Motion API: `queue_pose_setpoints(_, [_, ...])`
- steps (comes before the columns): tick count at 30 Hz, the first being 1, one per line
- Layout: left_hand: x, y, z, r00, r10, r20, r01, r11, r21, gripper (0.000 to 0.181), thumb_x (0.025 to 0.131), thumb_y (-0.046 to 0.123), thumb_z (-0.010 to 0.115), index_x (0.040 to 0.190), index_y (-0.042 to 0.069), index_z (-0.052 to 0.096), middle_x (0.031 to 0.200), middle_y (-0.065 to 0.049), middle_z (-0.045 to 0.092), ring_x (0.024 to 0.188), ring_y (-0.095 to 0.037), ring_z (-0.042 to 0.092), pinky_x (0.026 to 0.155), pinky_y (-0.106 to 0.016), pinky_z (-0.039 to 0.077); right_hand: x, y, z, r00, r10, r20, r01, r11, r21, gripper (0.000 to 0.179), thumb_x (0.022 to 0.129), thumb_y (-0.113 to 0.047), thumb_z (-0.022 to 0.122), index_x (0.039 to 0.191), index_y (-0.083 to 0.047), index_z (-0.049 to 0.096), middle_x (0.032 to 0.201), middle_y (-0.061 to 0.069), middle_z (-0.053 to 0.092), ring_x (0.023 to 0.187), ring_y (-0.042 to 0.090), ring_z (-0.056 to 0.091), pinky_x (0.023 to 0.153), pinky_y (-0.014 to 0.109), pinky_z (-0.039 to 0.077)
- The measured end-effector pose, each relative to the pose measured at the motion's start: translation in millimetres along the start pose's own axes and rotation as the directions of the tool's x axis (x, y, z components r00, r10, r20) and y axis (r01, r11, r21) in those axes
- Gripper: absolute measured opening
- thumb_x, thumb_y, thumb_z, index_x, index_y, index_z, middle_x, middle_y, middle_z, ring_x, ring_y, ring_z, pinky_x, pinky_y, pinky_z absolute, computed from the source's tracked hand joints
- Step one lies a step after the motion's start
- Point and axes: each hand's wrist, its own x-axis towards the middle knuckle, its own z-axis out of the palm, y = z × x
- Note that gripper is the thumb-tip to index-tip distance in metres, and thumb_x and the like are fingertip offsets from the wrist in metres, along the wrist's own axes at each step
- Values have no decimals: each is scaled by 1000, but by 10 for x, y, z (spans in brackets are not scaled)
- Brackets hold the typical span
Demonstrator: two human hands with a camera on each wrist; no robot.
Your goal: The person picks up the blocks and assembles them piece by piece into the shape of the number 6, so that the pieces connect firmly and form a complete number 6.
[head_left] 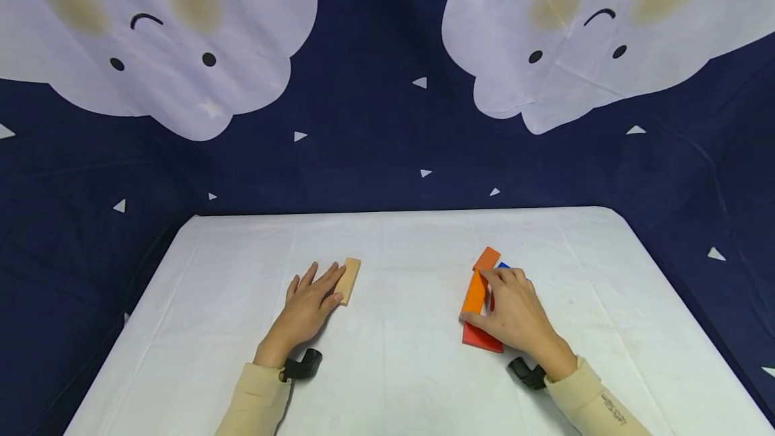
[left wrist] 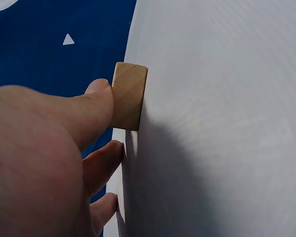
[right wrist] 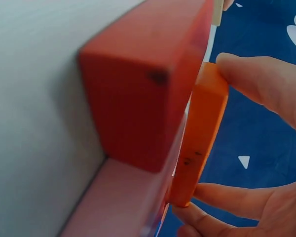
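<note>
A natural wood block (head_left: 349, 282) lies flat on the left part of the white table. My left hand (head_left: 305, 308) rests against it, fingers spread and fairly straight; in the left wrist view the thumb touches the side of its end. On the right, my right hand (head_left: 517, 311) pinches an orange block (head_left: 474, 295) by its two ends, thumb at the near end and fingers at the far one. Close about it lie a red block (head_left: 482, 338) in front, a darker orange block (head_left: 487, 259) behind, and a blue block (head_left: 503, 265) mostly hidden by the hand.
A sliver of red (head_left: 492, 301) shows beneath the right hand. White cloth covers the table (head_left: 399, 355), whose far edge meets a dark blue curtain (head_left: 375, 86) with clouds and small triangles. Each wrist wears a black camera.
</note>
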Motion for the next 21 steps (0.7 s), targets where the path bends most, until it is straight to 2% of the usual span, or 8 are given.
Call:
queue_pose_setpoints(11, [1,-6,-3,999,-22,25,22,1000,8,53,106,31,52,156,17,41,159,-10,37,151,-42,14,117,-67,2,94,-112,27,1000,-24,-20,25,999,47,84,73,-48,86,132,5,61,121,22,61,111,38,48,93,50,46])
queue_pose_setpoints(21, [-6,10,-2,1000,-9,-7,9,1000,-3,52,105,30,53,155,17,43,158,-11,39,151,-43,16,117,-68,3,220,-285,47,999,-38,-26,40,995,95,86,73,-51,86,133,5,60,125,20,60,117,38,48,98,51,47])
